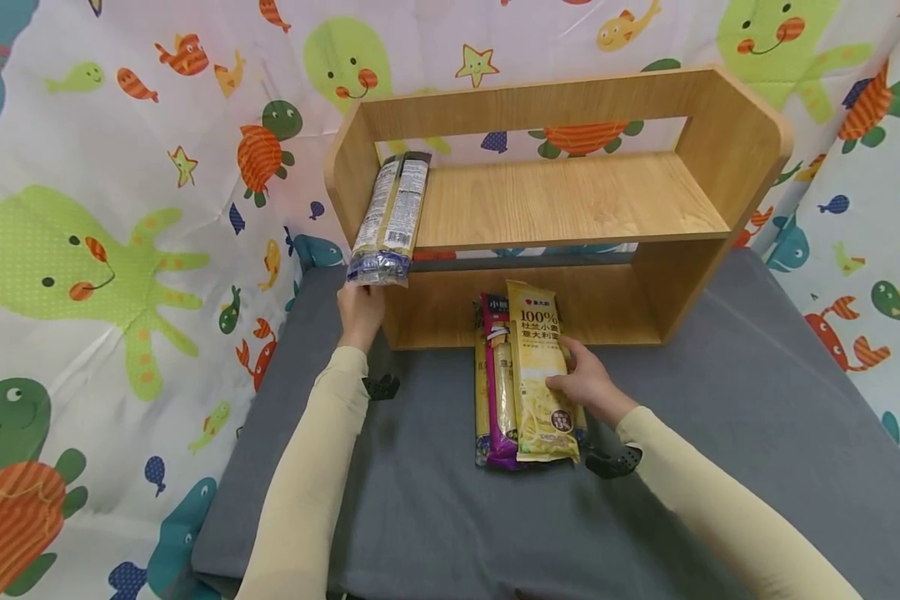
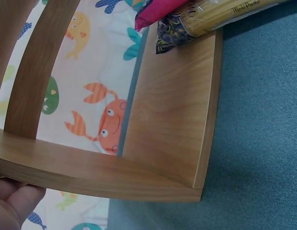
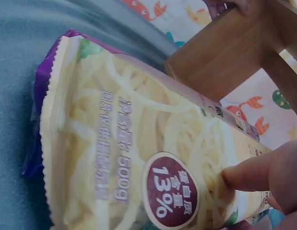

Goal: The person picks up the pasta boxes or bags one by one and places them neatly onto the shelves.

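My right hand [image 1: 585,379] pinches the right edge of a yellow pasta packet [image 1: 537,367], its thumb pressing the front in the right wrist view. That packet lies over a purple-edged pasta packet [image 1: 501,392] and another clear pasta packet [image 1: 482,400], in front of and partly on the lower shelf. My left hand [image 1: 362,312] grips the left side panel [image 2: 90,170] of the wooden shelf unit [image 1: 570,200]; part of this hand is out of view in the left wrist view. Just above it, a clear pasta packet with blue ends [image 1: 393,212] leans out over the upper shelf's edge.
A grey cloth [image 1: 435,517] covers the table beneath the shelf unit. Behind and at both sides hangs a curtain [image 1: 217,208] printed with sea animals. The upper shelf board [image 1: 570,196] stretches right of the leaning packet.
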The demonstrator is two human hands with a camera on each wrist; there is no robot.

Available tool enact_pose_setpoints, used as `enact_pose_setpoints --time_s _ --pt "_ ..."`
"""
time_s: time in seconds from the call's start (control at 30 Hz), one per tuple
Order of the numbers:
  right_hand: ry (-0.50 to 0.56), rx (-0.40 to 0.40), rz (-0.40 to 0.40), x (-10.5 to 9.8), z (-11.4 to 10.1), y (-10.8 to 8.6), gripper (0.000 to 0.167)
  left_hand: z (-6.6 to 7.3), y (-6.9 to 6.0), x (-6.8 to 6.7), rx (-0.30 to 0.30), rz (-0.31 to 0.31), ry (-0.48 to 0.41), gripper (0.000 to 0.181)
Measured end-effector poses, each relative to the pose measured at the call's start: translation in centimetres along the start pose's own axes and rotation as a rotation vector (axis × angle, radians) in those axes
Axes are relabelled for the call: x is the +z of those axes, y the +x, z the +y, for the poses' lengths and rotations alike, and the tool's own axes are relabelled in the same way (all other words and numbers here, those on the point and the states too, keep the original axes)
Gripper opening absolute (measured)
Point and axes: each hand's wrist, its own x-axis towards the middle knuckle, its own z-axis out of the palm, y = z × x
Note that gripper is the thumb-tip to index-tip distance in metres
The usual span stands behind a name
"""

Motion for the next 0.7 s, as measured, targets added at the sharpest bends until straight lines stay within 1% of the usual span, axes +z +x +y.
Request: enact_pose_setpoints --time_s 0.17,0.27,0.5,0.7 --pt "-0.025 0.000 -0.023 -0.2 -0.5 0.1 0.086 0.1 0.0 -0.1 0.001 0.001 0.002 0.038" --pt "-0.023 0.007 -0.043 -0.3 -0.5 0.1 0.086 0.0 0.0 0.0 -0.002 0.005 0.007 0.039" --pt "0.027 0.025 -0.061 -0.3 -0.2 -0.3 0.087 -0.1 -0.1 0.1 -0.010 0.009 0.018 0.039" --pt "0.092 0.001 -0.089 -0.4 0.5 -0.8 0.090 -0.1 0.1 0.1 -0.009 0.008 0.018 0.039"
